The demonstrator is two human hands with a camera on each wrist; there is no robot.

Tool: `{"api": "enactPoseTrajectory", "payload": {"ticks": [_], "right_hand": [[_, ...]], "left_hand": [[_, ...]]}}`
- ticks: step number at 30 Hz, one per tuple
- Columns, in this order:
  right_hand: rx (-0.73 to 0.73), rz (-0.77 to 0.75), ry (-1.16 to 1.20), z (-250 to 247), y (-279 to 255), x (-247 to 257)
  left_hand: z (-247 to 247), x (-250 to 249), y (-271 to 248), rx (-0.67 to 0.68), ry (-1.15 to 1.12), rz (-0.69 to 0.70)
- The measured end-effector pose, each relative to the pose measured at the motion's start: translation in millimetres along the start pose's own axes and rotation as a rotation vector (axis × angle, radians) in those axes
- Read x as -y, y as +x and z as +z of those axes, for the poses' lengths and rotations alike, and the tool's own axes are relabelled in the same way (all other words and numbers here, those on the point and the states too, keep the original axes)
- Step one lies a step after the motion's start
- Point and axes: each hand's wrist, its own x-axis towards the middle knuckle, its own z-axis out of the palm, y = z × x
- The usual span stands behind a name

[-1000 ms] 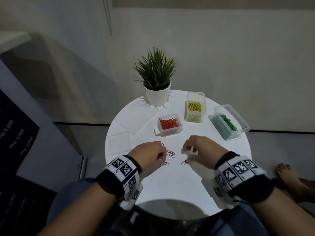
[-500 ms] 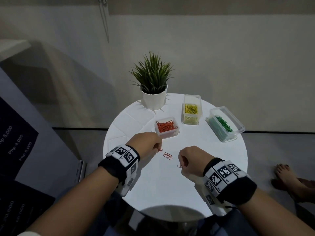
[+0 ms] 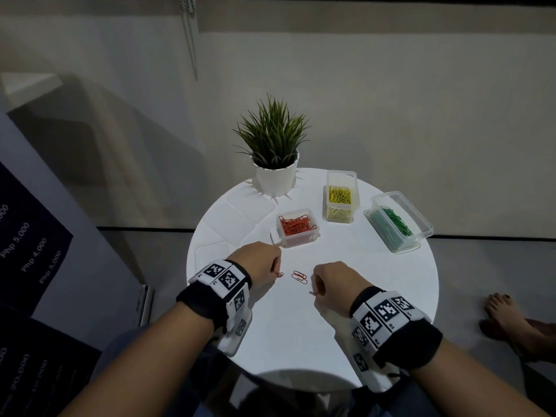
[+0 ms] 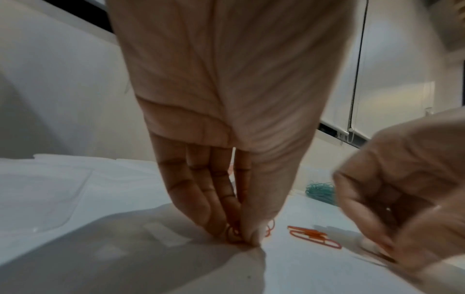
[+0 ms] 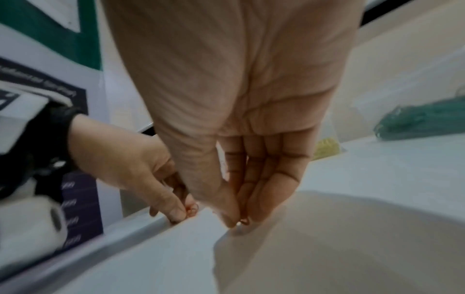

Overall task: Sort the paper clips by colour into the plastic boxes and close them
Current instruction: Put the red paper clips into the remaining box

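Note:
Three open clear boxes stand on the round white table (image 3: 376,281): one with red clips (image 3: 296,227), one with yellow clips (image 3: 340,200), one with green clips (image 3: 397,225). My left hand (image 3: 258,264) has its fingertips down on the tabletop, pinching a red clip (image 4: 235,232). My right hand (image 3: 334,285) pinches another red clip (image 5: 243,221) just above the surface. Two loose red clips (image 3: 299,277) lie together between the hands, also seen as loose red clips (image 4: 314,236) in the left wrist view.
A potted green plant (image 3: 275,158) stands at the table's far edge. Clear flat lids (image 3: 240,215) lie on the left part of the table. A person's bare foot (image 3: 508,317) is on the floor at the right. A dark sign (image 3: 27,260) stands at the left.
Both hands have shifted a little toward me and lowered onto the clips. The left hand now pinches a red clip on the table; the right has taken up another.

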Motion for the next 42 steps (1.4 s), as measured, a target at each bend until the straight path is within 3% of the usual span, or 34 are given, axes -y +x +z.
{"api": "enactPoseTrajectory", "payload": {"ticks": [4,16,23,25,29,32,34,36,38,40,42], "right_hand": [[-0.104,0.024,0.162,2,20,9],[-0.053,0.032,-0.101,5,51,22],[-0.052,0.040,-0.074,0,41,16],[-0.037,0.030,-0.030,-2,38,13],[-0.038,0.000,0.093,-3,32,7],[-0.055,-0.040,0.131,-8,26,5],[-0.167,-0.113,0.241,-24,27,6],[-0.348,-0.193,0.307,-44,37,11],[-0.484,-0.231,0.269,-60,52,17],[-0.488,-0.229,0.151,-66,69,23],[-0.378,-0.193,0.009,-65,82,25]], "left_hand": [[4,1,-3,-0.007,-0.052,-0.020],[17,0,-27,-0.036,-0.081,-0.006],[-33,-20,17,-0.411,-0.214,-0.012],[-40,-24,34,-0.443,-0.218,-0.035],[-38,-21,47,-0.358,-0.269,-0.052],[-36,1,27,-0.504,-0.364,-0.039],[-33,29,6,-0.581,-0.373,-0.087],[-27,61,-16,-0.547,-0.363,-0.210],[-19,83,-31,-0.377,-0.246,-0.374],[-9,91,-40,-0.171,-0.121,-0.443],[-1,90,-45,-0.099,-0.134,-0.424]]}}
